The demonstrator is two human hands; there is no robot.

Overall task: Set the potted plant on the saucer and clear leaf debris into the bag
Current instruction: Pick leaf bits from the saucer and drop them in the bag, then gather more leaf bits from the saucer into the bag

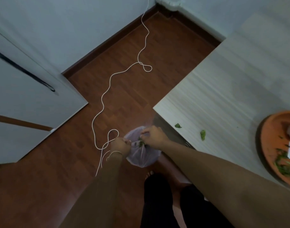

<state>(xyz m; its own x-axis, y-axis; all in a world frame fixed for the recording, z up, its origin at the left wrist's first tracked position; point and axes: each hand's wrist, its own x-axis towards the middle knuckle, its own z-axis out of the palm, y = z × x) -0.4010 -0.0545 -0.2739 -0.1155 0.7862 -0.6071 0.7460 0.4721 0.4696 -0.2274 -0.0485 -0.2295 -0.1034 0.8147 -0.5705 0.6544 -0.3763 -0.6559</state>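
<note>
A thin translucent plastic bag [141, 157] hangs below the table's near-left corner, over the floor. My left hand [120, 145] grips its left rim. My right hand [153, 136] pinches the right rim, with green leaf bits [141, 143] at its fingertips inside the bag's mouth. An orange saucer [271, 145] lies at the table's right edge, partly cut off, with chopped green leaves [284, 167] in it. Two loose leaf pieces, one [178, 125] and another [203, 134], lie on the table near its front-left corner. No potted plant is in view.
The pale striped table [231, 89] fills the right side. A white cord [108, 89] snakes across the brown wood floor [127, 46] from the far wall to beside my left hand. A white cabinet [26, 89] stands at left. My bare foot [149, 174] is below the bag.
</note>
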